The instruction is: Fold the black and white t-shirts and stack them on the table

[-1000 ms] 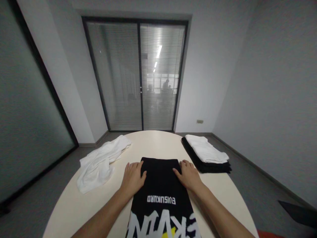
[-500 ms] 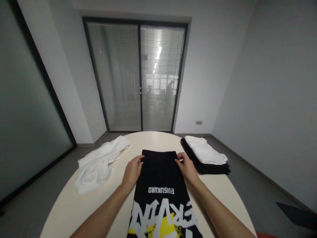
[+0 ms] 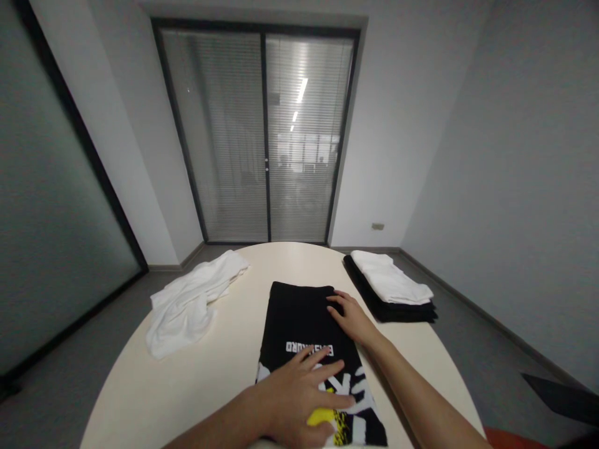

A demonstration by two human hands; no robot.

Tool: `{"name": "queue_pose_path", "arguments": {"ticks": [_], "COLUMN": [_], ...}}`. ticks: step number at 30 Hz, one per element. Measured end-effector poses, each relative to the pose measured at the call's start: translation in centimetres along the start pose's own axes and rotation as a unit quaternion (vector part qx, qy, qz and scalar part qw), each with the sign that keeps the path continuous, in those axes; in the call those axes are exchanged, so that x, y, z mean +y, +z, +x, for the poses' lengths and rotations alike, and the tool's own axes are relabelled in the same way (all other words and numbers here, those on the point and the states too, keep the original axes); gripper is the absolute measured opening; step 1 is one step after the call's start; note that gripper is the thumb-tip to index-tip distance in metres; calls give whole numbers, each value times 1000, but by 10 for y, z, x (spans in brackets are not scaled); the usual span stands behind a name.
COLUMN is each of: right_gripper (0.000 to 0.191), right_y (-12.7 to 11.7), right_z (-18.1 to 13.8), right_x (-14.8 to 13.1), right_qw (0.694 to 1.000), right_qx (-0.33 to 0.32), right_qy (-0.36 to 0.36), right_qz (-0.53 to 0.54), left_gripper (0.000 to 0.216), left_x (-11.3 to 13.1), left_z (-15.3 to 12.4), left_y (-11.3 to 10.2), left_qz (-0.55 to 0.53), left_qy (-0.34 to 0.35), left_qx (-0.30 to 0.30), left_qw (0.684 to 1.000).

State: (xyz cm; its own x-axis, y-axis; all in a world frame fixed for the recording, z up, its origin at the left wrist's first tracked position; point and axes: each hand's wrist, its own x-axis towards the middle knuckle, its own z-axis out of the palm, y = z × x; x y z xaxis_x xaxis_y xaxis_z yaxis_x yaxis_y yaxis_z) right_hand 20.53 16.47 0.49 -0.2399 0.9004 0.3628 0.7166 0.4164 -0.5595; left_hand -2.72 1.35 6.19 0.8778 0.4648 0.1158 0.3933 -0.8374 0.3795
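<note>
A black T-shirt [image 3: 299, 315] with white lettering and a yellow print lies folded into a long strip in front of me. My left hand [image 3: 304, 393] rests on the printed part with its fingers spread, hiding some of the lettering. Near the far right corner of the shirt, my right hand [image 3: 352, 318] lies with its fingers stretched over the edge of the cloth. Neither hand grips the fabric.
On the left of the round cream table [image 3: 140, 405] lies a crumpled white garment [image 3: 187, 305]. A stack at the right has a folded white garment [image 3: 393, 277] on top of black folded ones [image 3: 402, 313]. Beyond the table is a glazed door with blinds [image 3: 266, 137].
My left hand has left the far left corner of the shirt and come nearer, onto the print, with fingers spread. My right hand has opened out flatter at the far right corner.
</note>
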Motion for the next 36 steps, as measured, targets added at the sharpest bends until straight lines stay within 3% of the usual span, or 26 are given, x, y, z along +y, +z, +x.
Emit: {"name": "queue_pose_path", "arguments": {"ticks": [5,11,15,18,20,23,25,29,32,36], "right_gripper": [39,41,41,41,44,48,51,52,52,54], "right_y": [-1,-4,-10,-10,-6,1,4,3,4,6], "right_z": [-5,-6,-8,-14,-18,-24,-25,-24,-19,-9], "right_x": [-7,-14,-29,-44,-50,-50,-46,-38,-32,-14], "right_qw": [996,988,991,992,990,987,986,985,990,992], "right_qx": [-41,-62,-36,-54,-90,-136,-150,-155,-121,-16], "right_qy": [34,64,6,-62,-79,-52,-39,-42,-25,59], "right_qz": [-68,-127,-129,-91,-68,-61,-59,-55,-65,-112], "left_gripper": [48,47,46,49,45,36,42,46,47,48], "left_x": [9,14,13,8,-1,-23,-39,-65,-86,-120], "left_z": [4,6,8,8,7,3,-2,-7,-10,-20], "left_y": [2,2,9,9,5,-1,-1,8,15,9], "left_qz": [42,93,83,36,-1,6,34,40,55,50], "left_qy": [67,97,97,98,58,-74,-143,-209,-285,-386], "left_qx": [-9,-13,-13,9,57,140,155,175,251,317], "left_qw": [997,991,992,995,997,987,977,961,924,865]}}
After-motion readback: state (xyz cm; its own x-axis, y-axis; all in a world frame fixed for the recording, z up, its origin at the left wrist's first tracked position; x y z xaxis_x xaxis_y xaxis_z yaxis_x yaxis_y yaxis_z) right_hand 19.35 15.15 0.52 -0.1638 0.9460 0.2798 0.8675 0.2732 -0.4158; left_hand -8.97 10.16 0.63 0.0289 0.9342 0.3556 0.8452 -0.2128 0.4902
